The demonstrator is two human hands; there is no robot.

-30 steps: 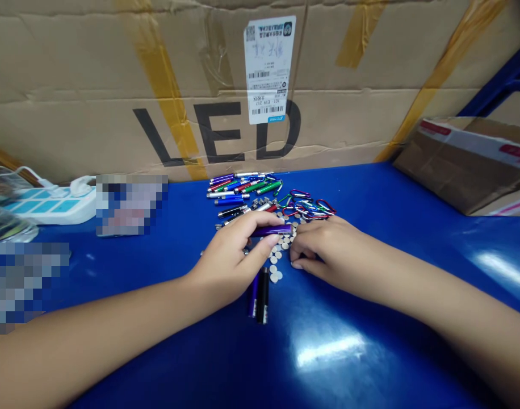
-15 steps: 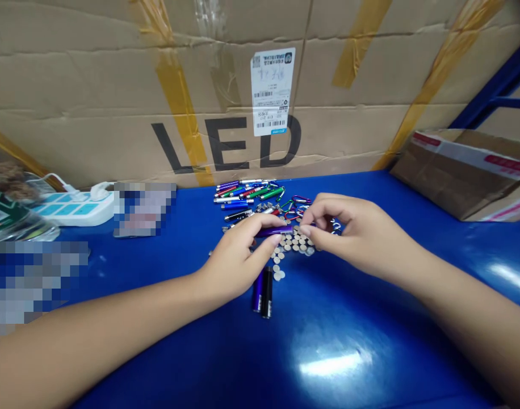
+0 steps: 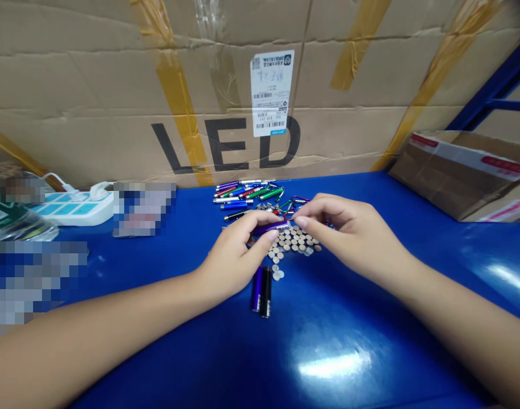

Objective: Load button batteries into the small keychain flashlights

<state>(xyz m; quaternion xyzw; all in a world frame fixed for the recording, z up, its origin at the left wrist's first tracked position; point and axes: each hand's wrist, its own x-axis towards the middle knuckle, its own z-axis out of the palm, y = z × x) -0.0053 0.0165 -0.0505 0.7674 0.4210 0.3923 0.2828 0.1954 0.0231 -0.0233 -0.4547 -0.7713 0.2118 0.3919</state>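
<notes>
My left hand is closed around a small purple flashlight tube, whose end points right. At that end, my right hand pinches thumb and forefinger together; whatever they hold is too small to name. Under and between the hands lie many button cells, a few of them trailing towards me. A purple tube and a black tube lie side by side below my left hand. Behind the hands are colored carabiner clips, partly hidden by my right fingers.
Several finished-looking small flashlights are heaped at the back of the blue table. A white power strip and a bottle stand at the left. A large carton walls off the back; an open cardboard box sits right.
My right hand has moved slightly left, its fingertips closer to the tube's end. The purple tube in my left hand has shifted a little left and tilted.
</notes>
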